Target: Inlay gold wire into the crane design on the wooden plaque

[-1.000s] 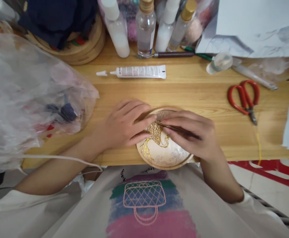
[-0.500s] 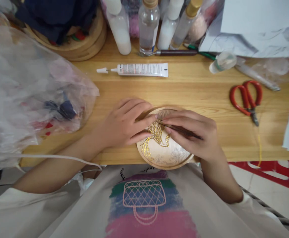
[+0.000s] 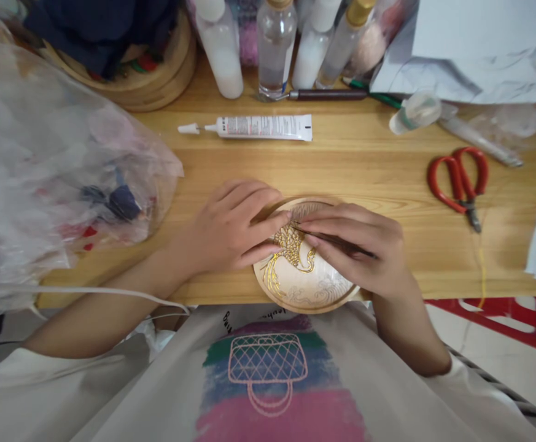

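Note:
A round wooden plate (image 3: pixel 316 291) with a drawn design lies at the table's front edge, slightly over it. Gold wire forms a bird (image 3: pixel 290 248) on its face. My right hand (image 3: pixel 364 245) pinches thin dark tweezers (image 3: pixel 336 241), their tips down on the upper part of the bird. From the left, my left hand (image 3: pixel 235 230) rests across the plate's rim, index finger and thumb stretched onto the bird, the index fingertip close to the tweezer tips. Whether a piece of wire sits between the tips is too small to tell.
A white glue tube (image 3: pixel 265 127) lies behind the plate, its nozzle pointing left. Red-handled pliers (image 3: pixel 461 181) lie to the right, a yellow strand near them. Several bottles (image 3: pixel 277 49) stand at the back. A clear plastic bag (image 3: pixel 124 153) covers the left side; a white cable (image 3: pixel 111 291) crosses my left forearm.
Both hands and the plate hold nearly the same position. The view has shifted very slightly; nothing has visibly been picked up or let go.

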The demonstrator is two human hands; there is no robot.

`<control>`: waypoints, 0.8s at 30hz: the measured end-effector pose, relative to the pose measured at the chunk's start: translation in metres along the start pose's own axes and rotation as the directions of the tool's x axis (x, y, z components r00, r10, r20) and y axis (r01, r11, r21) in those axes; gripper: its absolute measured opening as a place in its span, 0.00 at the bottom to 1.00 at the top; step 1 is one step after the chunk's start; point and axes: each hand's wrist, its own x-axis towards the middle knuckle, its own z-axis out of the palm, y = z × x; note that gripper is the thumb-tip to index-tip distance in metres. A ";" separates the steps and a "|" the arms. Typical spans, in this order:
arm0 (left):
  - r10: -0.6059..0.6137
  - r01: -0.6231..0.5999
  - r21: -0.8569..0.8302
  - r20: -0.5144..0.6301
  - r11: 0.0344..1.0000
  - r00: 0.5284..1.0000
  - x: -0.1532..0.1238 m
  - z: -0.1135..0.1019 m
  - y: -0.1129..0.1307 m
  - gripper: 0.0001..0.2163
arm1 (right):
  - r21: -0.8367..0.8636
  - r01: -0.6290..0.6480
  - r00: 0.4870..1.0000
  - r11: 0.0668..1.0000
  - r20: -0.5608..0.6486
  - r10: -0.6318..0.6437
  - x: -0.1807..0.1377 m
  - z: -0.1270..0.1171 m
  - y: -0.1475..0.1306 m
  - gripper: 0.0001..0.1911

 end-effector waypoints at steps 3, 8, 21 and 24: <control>0.005 -0.005 0.012 -0.007 1.000 1.000 -0.001 0.001 -0.001 0.16 | -0.016 0.007 1.000 1.000 0.003 -0.007 0.000 -0.001 0.000 0.12; 0.005 -0.005 0.021 -0.004 1.000 1.000 -0.001 0.001 0.000 0.15 | -0.011 0.009 1.000 1.000 0.005 -0.009 0.000 -0.001 0.000 0.11; -0.006 0.006 0.013 0.013 1.000 1.000 -0.001 0.002 -0.001 0.16 | -0.010 0.004 1.000 1.000 0.007 -0.004 0.000 -0.001 0.001 0.12; 0.011 -0.011 0.007 0.002 1.000 1.000 -0.001 0.002 -0.001 0.16 | -0.006 0.012 1.000 1.000 0.001 -0.012 -0.001 -0.001 0.002 0.12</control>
